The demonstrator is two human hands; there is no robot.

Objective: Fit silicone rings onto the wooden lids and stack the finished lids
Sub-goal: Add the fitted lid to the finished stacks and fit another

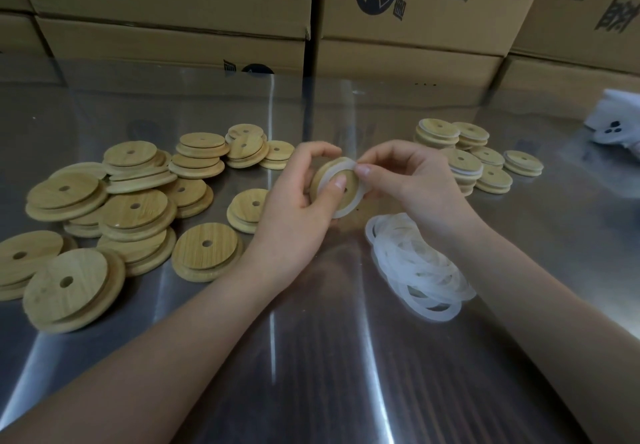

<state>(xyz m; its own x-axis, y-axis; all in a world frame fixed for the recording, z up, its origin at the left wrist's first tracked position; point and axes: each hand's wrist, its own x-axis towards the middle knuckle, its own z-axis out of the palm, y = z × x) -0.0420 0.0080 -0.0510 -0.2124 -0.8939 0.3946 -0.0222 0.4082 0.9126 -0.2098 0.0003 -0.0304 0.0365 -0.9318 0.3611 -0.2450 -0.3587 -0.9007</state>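
**Seating the ring on the held lid**

The wooden lid (350, 190) is tilted above the middle of the tabletop (311, 357), with a white ring (348, 212) around its step, seemingly not fully seated. The left hand (294, 211) grips the lid, thumb across its face. The right hand (412, 183) pinches the ring at the upper edge. The thumb should probably pin the seated side while the rest is stretched over evenly, without twists. Spare rings (415, 263) lie just below. Bare lids (131, 208) crowd the left edge, and finished lids (464, 159) stand in stacks toward the far right.
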